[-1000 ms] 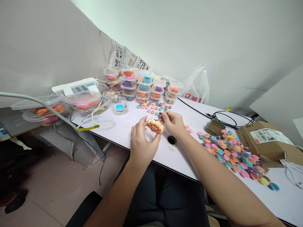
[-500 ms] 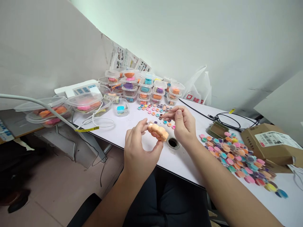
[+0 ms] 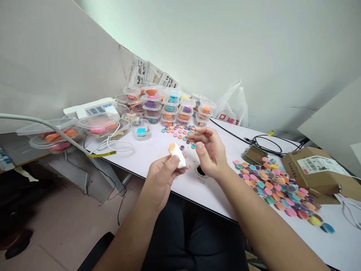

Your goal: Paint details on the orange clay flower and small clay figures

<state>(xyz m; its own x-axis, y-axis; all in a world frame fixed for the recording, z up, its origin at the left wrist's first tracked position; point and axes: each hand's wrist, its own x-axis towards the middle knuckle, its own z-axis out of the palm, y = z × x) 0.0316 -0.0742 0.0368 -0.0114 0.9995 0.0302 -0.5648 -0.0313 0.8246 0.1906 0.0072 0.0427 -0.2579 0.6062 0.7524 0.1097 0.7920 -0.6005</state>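
My left hand (image 3: 165,173) is closed on a small figure (image 3: 178,156), thumb pressed on its white back, with an orange painted edge at its upper left. To its right, my right hand (image 3: 211,152) hovers above the table, fingers bent and thumb apart from them. A thin reddish stick (image 3: 208,134) shows along its fingers; most of it is hidden. Beyond the hands lie small round paint pots (image 3: 180,132) in several colours. A bigger heap of such pots (image 3: 278,184) is spread at the right.
Stacked clear tubs (image 3: 172,107) with coloured pieces stand at the back, and more tubs (image 3: 97,124) at the left by a white power strip (image 3: 93,107). A cardboard box (image 3: 313,173), black cable (image 3: 262,141) and plastic bag (image 3: 232,103) are right. A cable hole (image 3: 200,171) is near the front edge.
The figure has been turned over in my left hand, from its orange front to its white back. My right thumb has come away from the fingers. The view has shifted slightly.
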